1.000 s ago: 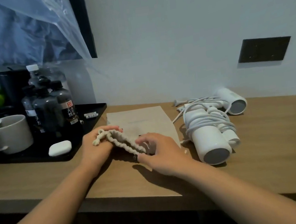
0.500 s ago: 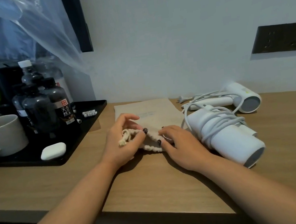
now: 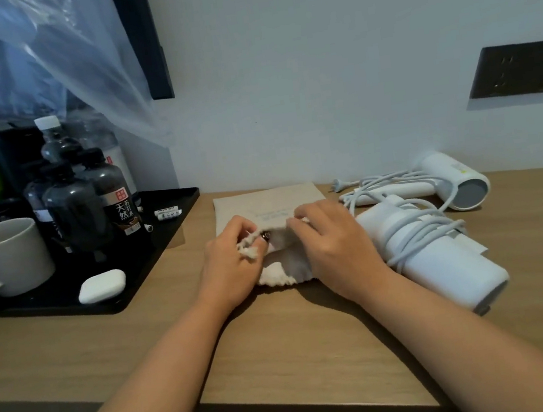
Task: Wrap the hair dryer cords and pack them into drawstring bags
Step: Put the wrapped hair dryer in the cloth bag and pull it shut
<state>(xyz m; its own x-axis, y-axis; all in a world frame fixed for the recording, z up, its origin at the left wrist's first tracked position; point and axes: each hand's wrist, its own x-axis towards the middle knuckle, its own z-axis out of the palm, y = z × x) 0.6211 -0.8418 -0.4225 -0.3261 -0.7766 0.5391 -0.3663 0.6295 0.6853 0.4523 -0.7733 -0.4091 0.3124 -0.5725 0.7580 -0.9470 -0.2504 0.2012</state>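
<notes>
Head view: the left hand [image 3: 233,266] pinches the gathered mouth of the beige cloth drawstring bag [image 3: 265,206] at table centre; the right hand [image 3: 332,244] grips its other rim. Spreading evenly should admit the white cord-wrapped hair dryer [image 3: 435,253] at three o'clock.

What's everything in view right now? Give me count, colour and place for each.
drawstring bag: one, beige, flat on the desk centre, mouth gathered under both hands
hair dryers: two, white, right of the bag, near one cord-wrapped
tray: one, black, desk left
bottles: several, dark, on tray
mug: one, grey, tray left
small case: one, white, tray front
wall socket: one, dark, right wall
left hand: gripping bag mouth
right hand: gripping bag mouth
</notes>
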